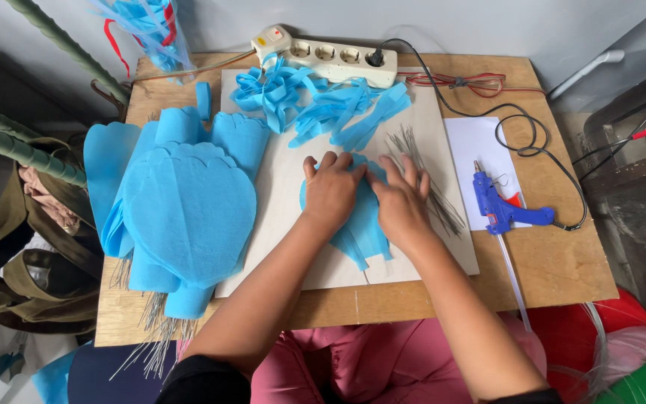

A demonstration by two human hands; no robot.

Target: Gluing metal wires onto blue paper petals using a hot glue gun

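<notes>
Both hands press flat on one blue paper petal [360,224] that lies on a pale board [285,187] in the middle of the wooden tabletop [562,262]. The left hand [330,191] rests palm down on the upper left part of the petal, fingers loosely curled and close together, their tips at the petal's top edge. It grips nothing; it only bears down on the paper. The right hand [401,202] lies just beside it, thumbs nearly touching, fingers spread and stretched out flat over the petal's upper right part. It too is released, pressing rather than holding. The petal's narrow lower end sticks out below the two wrists, pointing toward the person.

Just right of the right hand, a bundle of thin grey wires [424,176] lies on the board, its ends running under the fingertips or very close to them; which, I cannot tell. Above the hands is a loose heap of blue paper strips [315,101], and behind that a white power strip [327,56] with one black plug in it. To the left, a stack of finished petals [181,202] with wire stems overlaps the board's left edge. To the right, a blue glue gun [502,206] stands on a white sheet [480,142], well apart from the hands, its black cord looping back toward the power strip.
</notes>
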